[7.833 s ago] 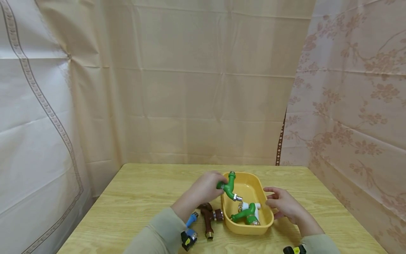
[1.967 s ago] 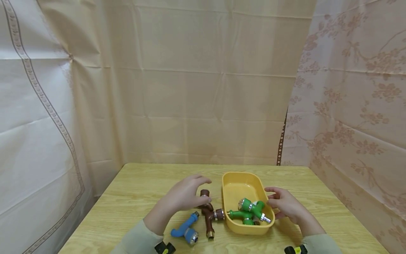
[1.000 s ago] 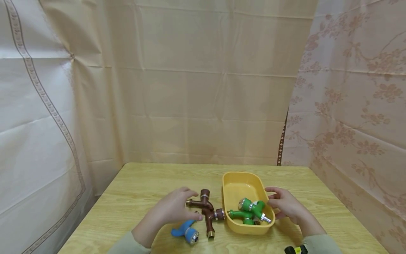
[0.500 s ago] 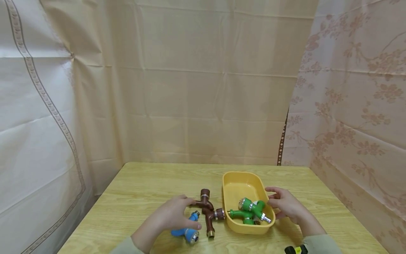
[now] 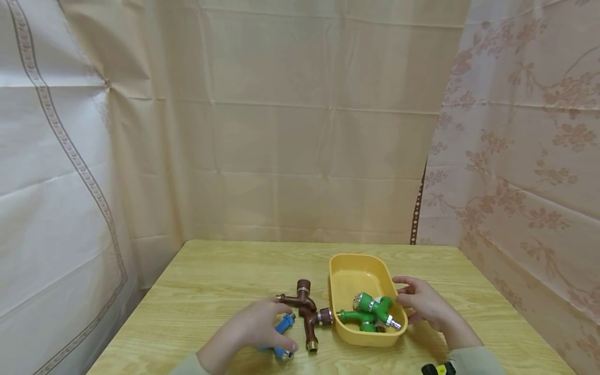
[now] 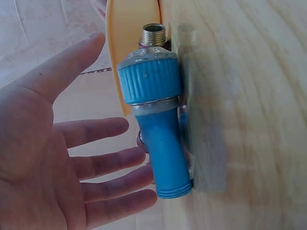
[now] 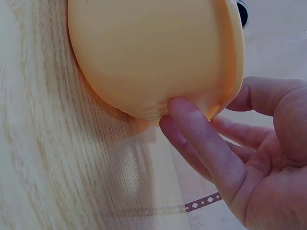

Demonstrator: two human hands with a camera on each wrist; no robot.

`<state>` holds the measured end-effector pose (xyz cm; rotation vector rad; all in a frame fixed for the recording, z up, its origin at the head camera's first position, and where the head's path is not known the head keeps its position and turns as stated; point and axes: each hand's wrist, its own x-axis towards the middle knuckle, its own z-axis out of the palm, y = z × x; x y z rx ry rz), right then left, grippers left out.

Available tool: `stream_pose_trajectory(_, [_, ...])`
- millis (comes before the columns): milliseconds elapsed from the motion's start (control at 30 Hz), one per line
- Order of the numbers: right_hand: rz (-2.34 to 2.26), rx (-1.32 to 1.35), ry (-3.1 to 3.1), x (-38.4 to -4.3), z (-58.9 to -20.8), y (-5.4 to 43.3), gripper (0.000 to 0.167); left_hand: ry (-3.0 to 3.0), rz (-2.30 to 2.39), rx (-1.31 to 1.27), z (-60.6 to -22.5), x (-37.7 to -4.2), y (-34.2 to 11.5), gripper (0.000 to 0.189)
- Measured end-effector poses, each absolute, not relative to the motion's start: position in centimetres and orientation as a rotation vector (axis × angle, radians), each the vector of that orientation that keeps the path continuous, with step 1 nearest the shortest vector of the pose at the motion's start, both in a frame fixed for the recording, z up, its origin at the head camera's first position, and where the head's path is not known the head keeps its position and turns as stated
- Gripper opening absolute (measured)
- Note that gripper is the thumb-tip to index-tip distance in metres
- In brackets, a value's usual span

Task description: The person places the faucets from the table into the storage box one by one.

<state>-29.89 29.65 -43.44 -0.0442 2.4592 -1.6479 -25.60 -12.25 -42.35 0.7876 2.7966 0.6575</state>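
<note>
My left hand (image 5: 258, 325) hovers over a blue faucet (image 5: 284, 324) on the table, fingers spread and thumb apart. In the left wrist view the blue faucet (image 6: 165, 148) lies just off the fingertips, its ribbed knob (image 6: 149, 79) towards the thumb side; no grip shows. My right hand (image 5: 424, 302) is at the right side of a yellow plastic basin (image 5: 358, 281), with relaxed fingers touching its outer wall (image 7: 153, 62). Inside the basin, two green faucets (image 5: 382, 311) lie piled at the near end, largely hiding a white one.
Two brown faucets (image 5: 302, 299) lie against each other between the blue faucet and the basin. The wooden table (image 5: 234, 260) ends at a back edge before beige curtains (image 5: 304, 130). A black and yellow wrist device (image 5: 438, 369) sits on the right sleeve.
A green faucet held by my left hand earlier now lies in the basin. That hand has since moved left and nearer, down over the blue faucet. My right hand stays at the basin.
</note>
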Motion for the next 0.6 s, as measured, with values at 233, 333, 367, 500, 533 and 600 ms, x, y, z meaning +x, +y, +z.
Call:
stream_pose_trajectory(233, [-1.657,-0.052,2.471,-29.93,-43.50,29.68,0.059,2.767,0.659,0.861,-42.84,-26.14,-12.26,0.070])
stream_pose_trajectory(333, [-1.668,-0.069,2.465,-29.97,-43.60,29.67,0.060,2.773,0.638,0.901,-42.90,-26.14,-12.41,0.072])
stream_pose_trajectory(367, [-1.669,-0.070,2.466,-29.98,-43.63,29.67,0.060,2.777,0.635,0.910,-42.89,-26.11,-12.45,0.073])
stream_pose_trajectory(500, [-1.678,-0.082,2.461,-29.97,-43.75,29.71,0.060,2.780,0.640,0.880,-42.89,-26.02,-12.46,0.074])
stream_pose_trajectory(533, [-1.681,-0.083,2.459,-29.96,-43.77,29.72,0.060,2.782,0.646,0.871,-42.90,-25.99,-12.47,0.074])
stream_pose_trajectory(600, [-1.683,-0.089,2.457,-29.94,-43.83,29.75,0.060,2.779,0.661,0.853,-42.94,-25.91,-12.47,0.074])
